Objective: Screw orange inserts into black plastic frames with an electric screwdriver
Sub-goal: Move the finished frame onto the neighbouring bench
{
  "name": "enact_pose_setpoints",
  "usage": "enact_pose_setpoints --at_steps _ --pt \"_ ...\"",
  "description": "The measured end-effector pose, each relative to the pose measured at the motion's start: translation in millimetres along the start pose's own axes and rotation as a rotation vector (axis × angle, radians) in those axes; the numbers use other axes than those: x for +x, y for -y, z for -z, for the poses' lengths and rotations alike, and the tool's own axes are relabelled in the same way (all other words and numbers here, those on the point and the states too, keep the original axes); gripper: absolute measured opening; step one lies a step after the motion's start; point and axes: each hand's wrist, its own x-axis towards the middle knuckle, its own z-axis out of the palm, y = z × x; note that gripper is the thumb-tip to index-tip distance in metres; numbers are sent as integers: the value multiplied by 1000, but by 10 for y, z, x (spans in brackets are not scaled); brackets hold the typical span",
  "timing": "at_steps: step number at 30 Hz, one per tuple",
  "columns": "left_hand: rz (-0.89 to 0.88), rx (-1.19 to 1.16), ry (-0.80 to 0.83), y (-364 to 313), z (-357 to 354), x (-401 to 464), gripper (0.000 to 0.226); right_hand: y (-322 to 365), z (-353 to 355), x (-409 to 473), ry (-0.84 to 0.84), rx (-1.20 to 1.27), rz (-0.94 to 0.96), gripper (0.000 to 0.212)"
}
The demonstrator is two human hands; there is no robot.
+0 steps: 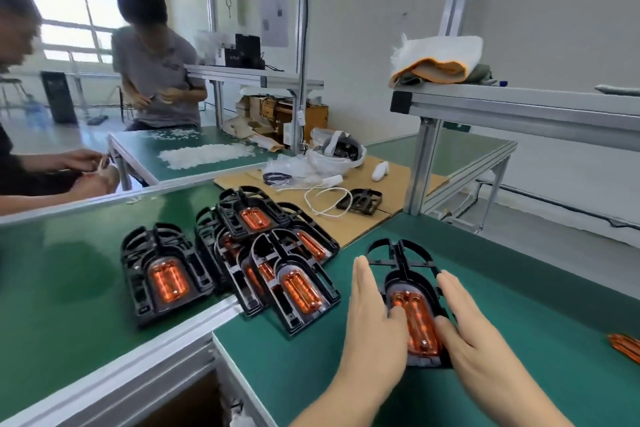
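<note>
Nearest us, our left hand (pixel 372 315) & right hand (pixel 474 326) lie flat on either side of a black frame (pixel 403 263) on the green table (pixel 519 305), at approx 5 o'clock in view. Grip on both is wide: fingers straight, palms against the frame's sides, nothing pinched. Left thumb touches the orange insert (pixel 420 322) seated in the frame's centre; right thumb rests at the insert's other edge.

At 9 o'clock from that frame, a pile of frames w/ inserts (pixel 277 253) overlaps across the table seam, several stacked & tilted. Further on at 9 o'clock one more frame w/ insert (pixel 162 270) lies apart from the pile. A loose orange piece (pixel 627 347) shows at the 3 o'clock edge, cut off by the view.

At 12 o'clock, a cardboard sheet (pixel 388 198) carries an empty black frame (pixel 360 201), a white cord (pixel 322 198) & plastic bags. Two other people sit at 10 o'clock, blurred. No screwdriver we can make out.
</note>
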Motion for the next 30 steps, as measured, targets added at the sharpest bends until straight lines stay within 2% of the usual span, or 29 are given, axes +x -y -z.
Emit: enact_pose_setpoints --at_steps 6,13,15,18,24,30 --pt "-19 -25 -151 49 502 175 76 315 -354 415 72 13 121 56" --pt "-4 -41 -377 131 1238 343 77 992 -859 840 171 28 417 55" --pt "3 -28 -416 162 1438 397 76 1098 -1027 980 228 5 430 46" --pt "18 -25 -444 178 1673 542 76 1237 -1199 1194 306 -32 428 46" --pt "22 -14 -469 146 1965 999 77 1502 -1366 1669 308 6 431 40" --pt "89 50 -484 151 2079 1422 77 1538 -1494 2067 311 -46 405 47"
